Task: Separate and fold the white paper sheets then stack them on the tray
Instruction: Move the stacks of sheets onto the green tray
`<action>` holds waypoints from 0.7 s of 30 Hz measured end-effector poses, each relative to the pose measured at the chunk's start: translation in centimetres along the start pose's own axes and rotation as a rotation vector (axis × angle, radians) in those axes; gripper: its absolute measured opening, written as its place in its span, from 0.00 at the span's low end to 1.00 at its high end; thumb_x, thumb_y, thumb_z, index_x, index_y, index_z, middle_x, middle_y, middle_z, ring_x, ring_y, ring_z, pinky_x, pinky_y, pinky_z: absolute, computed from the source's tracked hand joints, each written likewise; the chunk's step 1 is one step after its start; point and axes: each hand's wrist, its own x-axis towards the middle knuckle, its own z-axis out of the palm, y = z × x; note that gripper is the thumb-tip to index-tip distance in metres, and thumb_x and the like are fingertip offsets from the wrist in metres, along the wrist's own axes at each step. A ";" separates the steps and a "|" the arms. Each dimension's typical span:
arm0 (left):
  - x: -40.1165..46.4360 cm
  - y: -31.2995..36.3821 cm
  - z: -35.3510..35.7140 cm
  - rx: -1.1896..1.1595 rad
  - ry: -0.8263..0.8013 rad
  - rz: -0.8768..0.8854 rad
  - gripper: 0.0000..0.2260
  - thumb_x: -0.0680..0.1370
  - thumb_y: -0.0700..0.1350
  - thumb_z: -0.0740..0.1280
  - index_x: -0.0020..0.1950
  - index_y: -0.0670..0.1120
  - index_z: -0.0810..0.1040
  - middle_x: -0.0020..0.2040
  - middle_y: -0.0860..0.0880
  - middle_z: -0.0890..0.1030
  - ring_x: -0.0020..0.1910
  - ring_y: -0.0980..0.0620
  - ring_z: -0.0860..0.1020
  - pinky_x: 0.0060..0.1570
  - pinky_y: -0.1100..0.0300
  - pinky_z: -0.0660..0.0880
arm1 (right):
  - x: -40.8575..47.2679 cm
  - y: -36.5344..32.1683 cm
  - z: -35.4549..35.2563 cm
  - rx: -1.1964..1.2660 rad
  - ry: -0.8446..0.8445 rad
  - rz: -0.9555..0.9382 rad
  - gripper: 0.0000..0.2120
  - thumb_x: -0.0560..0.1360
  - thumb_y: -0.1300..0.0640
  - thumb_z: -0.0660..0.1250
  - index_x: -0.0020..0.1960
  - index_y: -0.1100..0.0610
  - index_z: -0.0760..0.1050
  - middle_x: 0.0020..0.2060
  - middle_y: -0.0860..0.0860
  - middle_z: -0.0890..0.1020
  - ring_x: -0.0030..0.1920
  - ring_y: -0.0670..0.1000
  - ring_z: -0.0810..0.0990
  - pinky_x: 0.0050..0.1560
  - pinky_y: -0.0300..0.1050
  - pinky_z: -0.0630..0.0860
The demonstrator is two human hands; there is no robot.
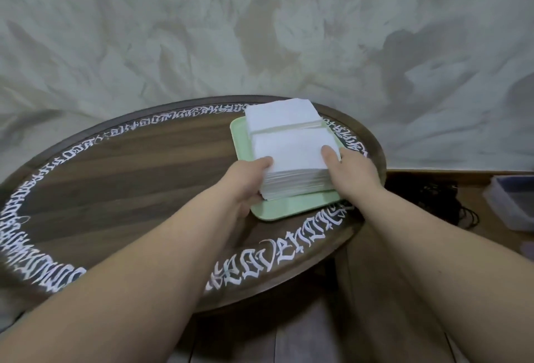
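A pale green tray (291, 208) lies on the right part of a round wooden table (138, 177). Two stacks of white paper sheets stand on it. The near stack (291, 151) is thick and is held from both sides. My left hand (245, 180) grips its left edge with the thumb on top. My right hand (349, 171) grips its right edge, thumb also on top. The far stack (281, 114) sits behind it, untouched, overhanging the tray's far end.
The table has white lettering around its rim and stands against a grey-beige textured wall (202, 30). To the right, on a lower wooden surface, lie a tangle of black cords (445, 197) and a clear plastic box (511, 200).
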 end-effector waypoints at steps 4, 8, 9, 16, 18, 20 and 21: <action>0.2 -0.1 -3.8 0.184 0.086 0.027 0.15 0.81 0.46 0.64 0.59 0.36 0.76 0.58 0.38 0.80 0.54 0.40 0.80 0.61 0.43 0.76 | -0.9 -2.8 1.6 0.040 -0.058 -0.096 0.25 0.82 0.43 0.48 0.45 0.60 0.73 0.41 0.56 0.76 0.49 0.61 0.75 0.42 0.47 0.63; 0.3 -0.6 -9.7 0.185 0.178 -0.007 0.14 0.80 0.45 0.64 0.56 0.34 0.78 0.59 0.36 0.80 0.55 0.37 0.80 0.60 0.41 0.74 | -1.4 -7.1 4.9 0.137 -0.145 -0.158 0.23 0.83 0.44 0.48 0.46 0.60 0.73 0.43 0.56 0.77 0.47 0.59 0.73 0.43 0.47 0.63; 0.1 -0.6 -11.2 0.175 0.198 -0.012 0.12 0.80 0.44 0.63 0.53 0.35 0.78 0.57 0.36 0.81 0.52 0.38 0.80 0.59 0.42 0.75 | -1.6 -8.5 5.9 0.157 -0.165 -0.172 0.23 0.83 0.45 0.49 0.45 0.60 0.72 0.43 0.56 0.77 0.47 0.59 0.73 0.43 0.47 0.63; -0.2 -0.6 -22.2 0.129 0.368 -0.030 0.09 0.79 0.45 0.64 0.47 0.40 0.76 0.50 0.40 0.77 0.47 0.43 0.75 0.48 0.51 0.71 | -1.7 -18.1 13.1 0.209 -0.285 -0.257 0.21 0.83 0.45 0.50 0.43 0.60 0.69 0.42 0.56 0.76 0.45 0.58 0.72 0.42 0.47 0.62; 0.4 -0.6 -24.8 0.100 0.400 -0.040 0.09 0.81 0.45 0.63 0.45 0.41 0.76 0.50 0.41 0.78 0.47 0.43 0.75 0.49 0.51 0.71 | -1.4 -20.3 14.8 0.205 -0.300 -0.272 0.21 0.82 0.45 0.50 0.42 0.59 0.69 0.41 0.55 0.75 0.44 0.58 0.72 0.41 0.47 0.61; 1.2 -0.2 -26.6 0.081 0.414 -0.039 0.09 0.81 0.45 0.63 0.46 0.40 0.75 0.48 0.42 0.78 0.46 0.43 0.76 0.52 0.49 0.74 | -0.9 -22.1 16.1 0.206 -0.302 -0.279 0.20 0.82 0.45 0.50 0.43 0.59 0.69 0.41 0.54 0.75 0.44 0.57 0.71 0.41 0.47 0.61; 1.7 0.0 -27.2 0.073 0.414 -0.031 0.09 0.82 0.43 0.63 0.46 0.40 0.75 0.46 0.42 0.78 0.44 0.44 0.76 0.53 0.49 0.74 | -0.5 -22.7 16.6 0.212 -0.298 -0.279 0.20 0.82 0.45 0.51 0.45 0.60 0.71 0.42 0.53 0.75 0.45 0.57 0.71 0.42 0.46 0.61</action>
